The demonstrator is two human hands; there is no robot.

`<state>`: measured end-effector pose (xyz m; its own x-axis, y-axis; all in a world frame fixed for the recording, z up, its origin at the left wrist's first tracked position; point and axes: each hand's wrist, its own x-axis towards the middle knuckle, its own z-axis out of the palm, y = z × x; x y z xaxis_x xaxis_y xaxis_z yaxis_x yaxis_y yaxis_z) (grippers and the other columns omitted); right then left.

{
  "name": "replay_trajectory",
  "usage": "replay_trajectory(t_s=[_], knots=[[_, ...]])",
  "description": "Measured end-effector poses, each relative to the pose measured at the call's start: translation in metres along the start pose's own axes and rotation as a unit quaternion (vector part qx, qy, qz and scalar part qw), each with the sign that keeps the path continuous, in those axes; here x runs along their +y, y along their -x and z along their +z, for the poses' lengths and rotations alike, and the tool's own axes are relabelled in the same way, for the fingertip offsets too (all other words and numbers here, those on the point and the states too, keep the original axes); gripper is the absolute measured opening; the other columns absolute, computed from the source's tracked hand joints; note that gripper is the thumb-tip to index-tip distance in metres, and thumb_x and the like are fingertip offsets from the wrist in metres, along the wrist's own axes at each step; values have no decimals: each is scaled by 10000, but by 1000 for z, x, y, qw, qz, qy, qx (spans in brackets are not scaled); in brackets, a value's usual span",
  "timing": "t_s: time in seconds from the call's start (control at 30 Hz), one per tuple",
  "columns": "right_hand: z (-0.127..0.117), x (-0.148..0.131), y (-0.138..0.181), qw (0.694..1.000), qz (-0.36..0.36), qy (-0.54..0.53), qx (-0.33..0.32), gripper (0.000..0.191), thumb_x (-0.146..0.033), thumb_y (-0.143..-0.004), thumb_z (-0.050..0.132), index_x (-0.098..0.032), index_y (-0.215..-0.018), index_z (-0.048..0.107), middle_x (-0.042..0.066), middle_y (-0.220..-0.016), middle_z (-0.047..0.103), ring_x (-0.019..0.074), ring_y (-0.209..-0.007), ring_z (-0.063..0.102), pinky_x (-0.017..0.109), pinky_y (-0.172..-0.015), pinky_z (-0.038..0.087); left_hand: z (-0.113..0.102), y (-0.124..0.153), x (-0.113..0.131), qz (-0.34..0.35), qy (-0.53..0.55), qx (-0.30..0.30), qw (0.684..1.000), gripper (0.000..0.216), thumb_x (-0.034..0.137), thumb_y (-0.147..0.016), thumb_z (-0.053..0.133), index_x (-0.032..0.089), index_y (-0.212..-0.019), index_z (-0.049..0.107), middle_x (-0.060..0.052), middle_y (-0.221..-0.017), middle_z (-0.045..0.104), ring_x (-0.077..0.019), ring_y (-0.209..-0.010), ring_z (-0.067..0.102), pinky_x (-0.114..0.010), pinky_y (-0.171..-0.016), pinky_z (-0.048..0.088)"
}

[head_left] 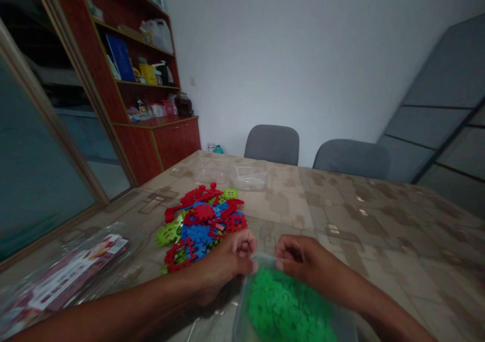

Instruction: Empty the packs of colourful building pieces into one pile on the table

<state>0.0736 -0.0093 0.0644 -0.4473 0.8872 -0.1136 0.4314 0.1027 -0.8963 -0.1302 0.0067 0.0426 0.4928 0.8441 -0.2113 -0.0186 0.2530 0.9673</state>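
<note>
Directly in front of me is a translucent plastic container (239, 315) full of small green plastic pieces (288, 304); its lower part runs out of the frame. My left hand (238, 255) pinches its far edge between thumb and curled fingers. Just to the right, my right hand (299, 257) grips the same edge in a similar pinch, with a short gap between the hands. Beyond my left hand lies a loose pile of red, blue and lime-green interlocking toy pieces (202, 226). The picture is somewhat blurred around the fingers.
Two clear plastic boxes (250, 177) stand behind the pile. Clear plastic packaging with a printed label (81, 271) lies at the left on the patterned tabletop (364, 236). Two grey chairs (272, 142) stand at the far side; a red-brown cabinet (176, 140) is back left.
</note>
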Motion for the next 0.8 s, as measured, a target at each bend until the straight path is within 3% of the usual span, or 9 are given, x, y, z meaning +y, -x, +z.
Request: replay_trajectory(t_s=[0.13,0.33,0.53,0.8], knots=[[11,-1,-8,999,-24,19,37,26,-186,-727,553,-190,-739,531,-51,-637,426,123,-603,390,226,-535,270,-2,-1,0,-20,11,3,1000,241,138,-519,624,198,-689,464,81,-582,439,-75,-520,386,-188,-465,251],[13,3,-6,987,-71,84,113,55,-176,-758,546,-198,-719,514,-15,-685,491,158,-660,465,249,-583,322,-4,-13,-2,-75,37,-14,996,238,124,-535,613,192,-715,472,80,-588,482,-70,-455,419,-186,-432,283],[10,7,-5,982,-95,101,131,58,-139,-752,549,-191,-743,527,-10,-716,508,158,-679,474,253,-606,335,-2,-19,-9,-11,34,22,999,278,116,-501,665,180,-716,500,94,-545,479,-55,-468,399,-179,-448,242],[12,7,-17,990,-22,97,101,111,-127,-688,583,-188,-669,493,-48,-619,437,128,-608,406,230,-542,277,-2,-23,-13,3,39,28,999,281,123,-478,689,165,-699,521,78,-564,518,-57,-496,427,-176,-458,266]])
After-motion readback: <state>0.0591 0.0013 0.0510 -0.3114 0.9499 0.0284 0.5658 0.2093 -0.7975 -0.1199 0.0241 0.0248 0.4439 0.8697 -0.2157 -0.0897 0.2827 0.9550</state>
